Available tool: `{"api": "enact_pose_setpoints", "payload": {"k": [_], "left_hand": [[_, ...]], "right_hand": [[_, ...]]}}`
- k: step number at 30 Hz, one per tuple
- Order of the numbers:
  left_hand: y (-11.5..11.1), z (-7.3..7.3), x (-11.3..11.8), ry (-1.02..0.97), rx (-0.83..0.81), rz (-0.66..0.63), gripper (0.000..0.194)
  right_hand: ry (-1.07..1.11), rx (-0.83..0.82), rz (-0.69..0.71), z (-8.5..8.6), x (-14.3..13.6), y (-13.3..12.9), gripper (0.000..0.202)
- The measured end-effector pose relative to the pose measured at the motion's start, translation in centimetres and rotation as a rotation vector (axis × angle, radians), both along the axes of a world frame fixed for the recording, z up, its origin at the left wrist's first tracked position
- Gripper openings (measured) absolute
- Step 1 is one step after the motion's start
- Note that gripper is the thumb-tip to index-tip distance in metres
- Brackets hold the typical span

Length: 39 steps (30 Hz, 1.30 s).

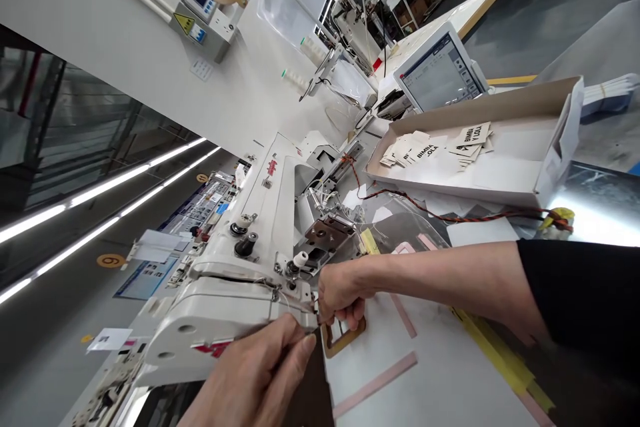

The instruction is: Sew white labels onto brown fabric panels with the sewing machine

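White sewing machine (240,267) head, thin thread (295,307) pinched by left hand (255,373), right hand (343,293) fingers clenched beside needle.

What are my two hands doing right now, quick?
Left hand: fingers pinched shut at the sewing machine head, apparently on thread.
Right hand: curled closed by the needle; contents hidden.

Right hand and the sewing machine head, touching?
Touching. The head view shows the right hand pressed against the needle end of the sewing machine, fingers curled at the presser foot frame, no visible gap.

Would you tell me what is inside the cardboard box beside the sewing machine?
The cardboard box holds loose printed labels scattered on its white floor; anything beneath them is hidden.
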State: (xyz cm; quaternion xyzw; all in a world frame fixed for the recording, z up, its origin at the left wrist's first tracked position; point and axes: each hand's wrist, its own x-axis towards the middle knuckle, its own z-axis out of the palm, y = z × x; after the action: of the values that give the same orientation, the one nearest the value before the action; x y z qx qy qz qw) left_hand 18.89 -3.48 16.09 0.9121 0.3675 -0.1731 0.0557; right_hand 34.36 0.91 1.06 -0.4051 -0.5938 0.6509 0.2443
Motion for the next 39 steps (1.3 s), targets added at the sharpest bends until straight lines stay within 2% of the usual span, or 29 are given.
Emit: {"api": "enact_pose_setpoints", "payload": {"k": [5, 10, 18, 23, 28, 35, 39], "left_hand": [[-0.4, 0.0, 0.3, 0.072, 0.258, -0.162, 0.03], [-0.4, -0.7, 0.7, 0.131, 0.365, -0.183, 0.032], [-0.6, -1.0, 0.2, 0.148, 0.302, -0.14, 0.029], [-0.6, -1.5, 0.6, 0.063, 0.306, -0.181, 0.029], [-0.6, -1.8, 0.6, 0.075, 0.282, -0.141, 0.028], [-0.9, -1.6, -0.6, -0.06, 0.245, -0.118, 0.036], [-0.8, -1.2, -1.1, -0.029, 0.235, -0.063, 0.037]], "right_hand": [[-0.033, -0.022, 0.096, 0.0, 0.4, 0.5, 0.029], [-0.059, 0.01, 0.112, 0.4, 0.3, 0.1, 0.027], [-0.151, 0.119, 0.153, 0.9, 0.1, -1.7, 0.023], [-0.257, 0.226, 0.13, 1.9, 0.6, -3.7, 0.015], [-0.302, 0.284, 0.109, 2.7, 0.8, -5.2, 0.012], [-0.441, 0.388, 0.096, 2.7, 1.2, -4.7, 0.008], [-0.521, 0.392, 0.104, 2.4, 1.7, -3.8, 0.015]]}}
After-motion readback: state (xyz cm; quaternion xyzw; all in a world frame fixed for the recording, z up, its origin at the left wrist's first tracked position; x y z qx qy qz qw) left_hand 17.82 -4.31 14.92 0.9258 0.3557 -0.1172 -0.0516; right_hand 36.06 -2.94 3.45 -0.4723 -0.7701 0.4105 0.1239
